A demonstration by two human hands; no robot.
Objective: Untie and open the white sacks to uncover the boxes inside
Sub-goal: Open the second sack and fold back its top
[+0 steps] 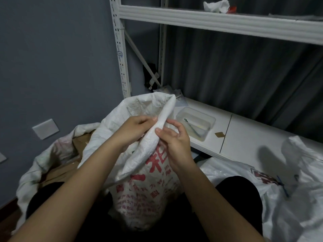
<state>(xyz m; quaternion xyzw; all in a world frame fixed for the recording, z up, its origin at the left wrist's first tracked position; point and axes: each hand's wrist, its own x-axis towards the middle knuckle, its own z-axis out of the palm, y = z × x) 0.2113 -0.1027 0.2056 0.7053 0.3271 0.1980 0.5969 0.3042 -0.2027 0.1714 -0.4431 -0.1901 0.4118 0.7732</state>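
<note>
Left hand (134, 130) and right hand (173, 137) both pinch rolled mouth of red-printed white sack (148, 186). Suggest: pull edges apart evenly, peel rim down over contents.

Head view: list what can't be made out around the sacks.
- Middle sack: contents hidden by its own cloth, gathered by the left hand and right hand.
- Right sack: cut off by the frame edge.
- Red print: too blurred to read.
</note>
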